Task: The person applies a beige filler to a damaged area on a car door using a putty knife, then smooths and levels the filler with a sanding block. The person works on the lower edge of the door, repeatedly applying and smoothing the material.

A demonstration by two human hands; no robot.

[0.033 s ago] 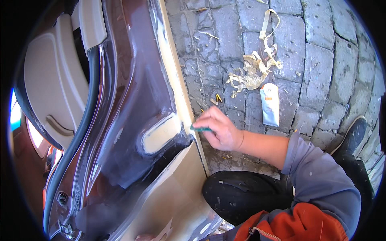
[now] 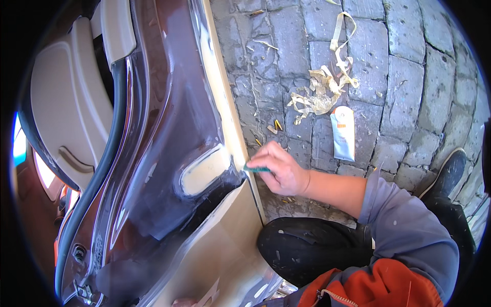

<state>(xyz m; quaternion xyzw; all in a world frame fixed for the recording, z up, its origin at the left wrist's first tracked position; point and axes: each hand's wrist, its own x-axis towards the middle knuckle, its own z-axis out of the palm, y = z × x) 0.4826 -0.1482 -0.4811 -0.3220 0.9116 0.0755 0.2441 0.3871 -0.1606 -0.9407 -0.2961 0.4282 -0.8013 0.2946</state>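
My right hand (image 2: pixel 279 174) grips a thin green pad (image 2: pixel 259 169) against the pale filler strip (image 2: pixel 225 123) along the edge of a dark brown car body panel (image 2: pixel 174 112). An oblong cream filled patch (image 2: pixel 203 169) lies on the panel left of the pad, ringed by dulled paint. Below it, a wide beige surface (image 2: pixel 225 235) with whitish ragged edges runs toward me. I do not make out my left hand.
A white tube (image 2: pixel 342 135) and crumpled masking tape (image 2: pixel 325 94) lie on grey paving (image 2: pixel 399 92) to the right. A beige seat back (image 2: pixel 66 107) shows inside the car. My knee (image 2: pixel 307 245) and shoe (image 2: pixel 445 171) are at lower right.
My right hand and the green pad have shifted very slightly downward along the pale strip.
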